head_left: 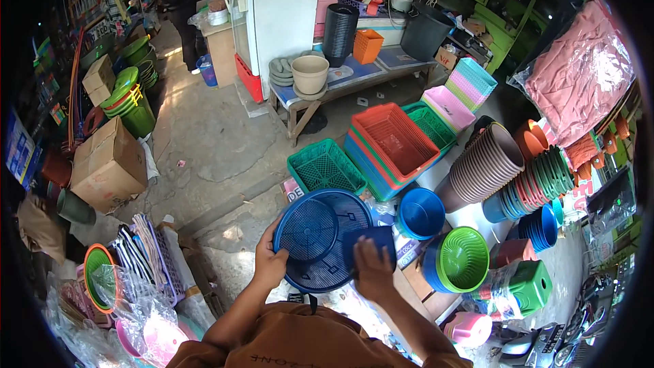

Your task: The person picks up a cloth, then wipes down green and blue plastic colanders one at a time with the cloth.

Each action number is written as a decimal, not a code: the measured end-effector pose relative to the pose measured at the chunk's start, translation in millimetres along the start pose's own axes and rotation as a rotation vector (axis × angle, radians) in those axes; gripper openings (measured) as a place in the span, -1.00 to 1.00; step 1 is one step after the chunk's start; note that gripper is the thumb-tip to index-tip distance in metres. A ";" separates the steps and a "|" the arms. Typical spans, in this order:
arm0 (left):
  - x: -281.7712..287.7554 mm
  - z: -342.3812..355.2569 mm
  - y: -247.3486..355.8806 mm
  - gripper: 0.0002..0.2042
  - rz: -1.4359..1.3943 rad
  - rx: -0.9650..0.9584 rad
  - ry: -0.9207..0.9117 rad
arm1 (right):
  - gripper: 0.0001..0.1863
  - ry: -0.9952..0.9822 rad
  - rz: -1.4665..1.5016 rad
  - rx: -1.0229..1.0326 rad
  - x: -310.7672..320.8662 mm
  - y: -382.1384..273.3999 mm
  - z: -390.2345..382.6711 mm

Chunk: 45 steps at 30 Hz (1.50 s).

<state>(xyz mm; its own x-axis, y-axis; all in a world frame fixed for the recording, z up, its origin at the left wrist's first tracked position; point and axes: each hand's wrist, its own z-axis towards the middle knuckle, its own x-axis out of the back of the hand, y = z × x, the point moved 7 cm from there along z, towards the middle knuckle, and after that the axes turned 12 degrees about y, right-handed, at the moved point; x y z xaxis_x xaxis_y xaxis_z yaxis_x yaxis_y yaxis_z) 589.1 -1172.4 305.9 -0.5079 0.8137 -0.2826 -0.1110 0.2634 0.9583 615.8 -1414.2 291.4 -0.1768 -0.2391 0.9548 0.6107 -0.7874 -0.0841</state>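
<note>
My left hand (270, 264) grips the near left rim of a round blue plastic basket (344, 216), thumb over the edge. The basket has mesh walls and a round mesh bottom, and it is tilted so that its inside faces up. At its right side my right hand (372, 271) presses a dark blue cloth (385, 240) against the rim; the fingers are blurred by motion. The cloth hides that part of the basket.
Beyond the basket are a green crate (327, 167) and stacked rectangular baskets (395, 140). Blue basins (420, 213), a green basket (463, 259) and nested brown pots (482, 163) stand right. A cardboard box (109, 163) stands left, and a bench (347, 82) holds pots farther back.
</note>
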 end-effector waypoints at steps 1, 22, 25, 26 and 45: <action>-0.1 1.4 0.1 -0.28 -0.031 0.033 0.019 | -0.17 0.011 -0.028 -0.084 4.0 15.0 9.5; -10.1 22.9 -30.9 -0.47 -0.620 0.450 0.033 | -0.27 0.032 0.949 0.093 3.1 -132.6 66.7; -7.8 32.9 -22.4 -0.50 -0.378 0.264 0.003 | -0.26 -0.030 0.870 0.116 -7.0 -130.6 48.3; -4.6 34.0 -27.7 -0.50 -0.379 0.265 0.001 | -0.25 -0.084 0.823 0.120 -13.3 -129.4 41.1; 4.2 60.2 32.2 -0.42 0.713 -0.267 -0.221 | -0.72 0.266 -0.141 0.767 38.1 -24.6 0.9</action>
<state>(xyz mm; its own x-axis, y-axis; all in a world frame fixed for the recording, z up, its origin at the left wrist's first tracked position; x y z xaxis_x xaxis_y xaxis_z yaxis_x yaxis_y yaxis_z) 634.8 -1129.3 332.9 -0.3552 0.8310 0.4282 -0.0378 -0.4705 0.8816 594.8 -1403.4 330.1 -0.4091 -0.3695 0.8343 0.9098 -0.2357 0.3417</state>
